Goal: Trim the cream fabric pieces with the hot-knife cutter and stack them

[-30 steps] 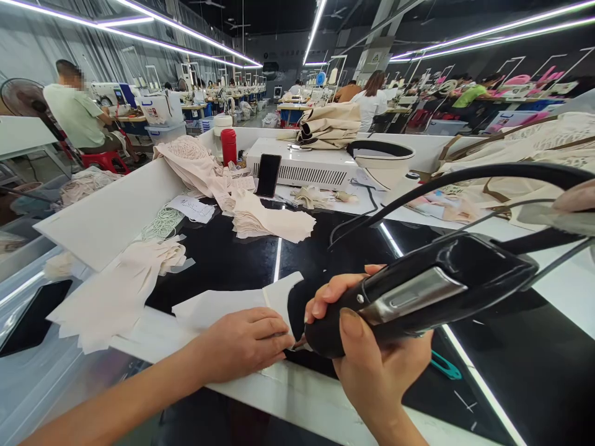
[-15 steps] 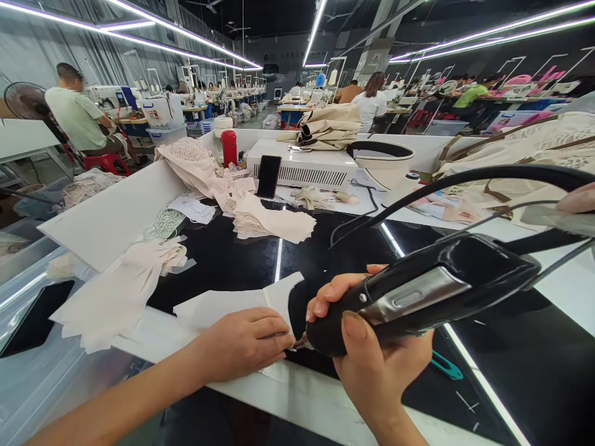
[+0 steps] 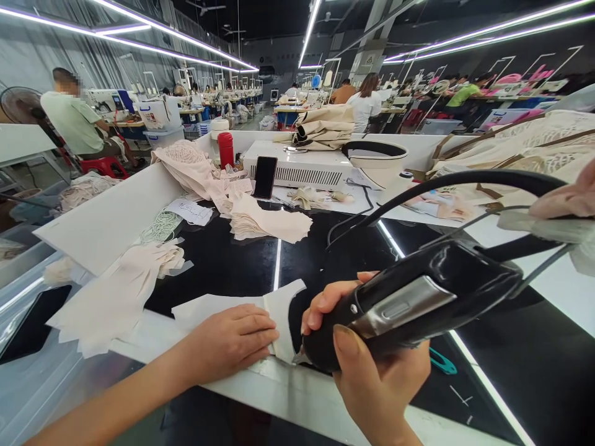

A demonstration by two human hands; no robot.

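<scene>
"Progress?"
"Piece [image 3: 283, 313] in work, near centre — tool [image 3: 418, 297] at its near right corner. Left stack [image 3: 111, 294], far stack [image 3: 269, 222]: finished or not, unclear."
"Grip?"
"Right hand [image 3: 376, 381] clasps tool; left hand [image 3: 227, 341] flat on piece."

Bright workshop under long, thin, white ceiling tubes [image 3: 310, 31], in a wide-angle picture that is crisp up close.
Glare runs in white streaks across the glossy black tabletop [image 3: 214, 266]; above its near right part, highlights gleam on a rounded black handheld tool with a silver metal plate [image 3: 404, 303]. Below the tabletop's near edge, shadow gathers. Beyond it, rows of white sewing machines [image 3: 100, 99] grow small and soft, and a pixelated patch covers part of the head of a seated person in a pale green shirt [image 3: 72, 121].
</scene>
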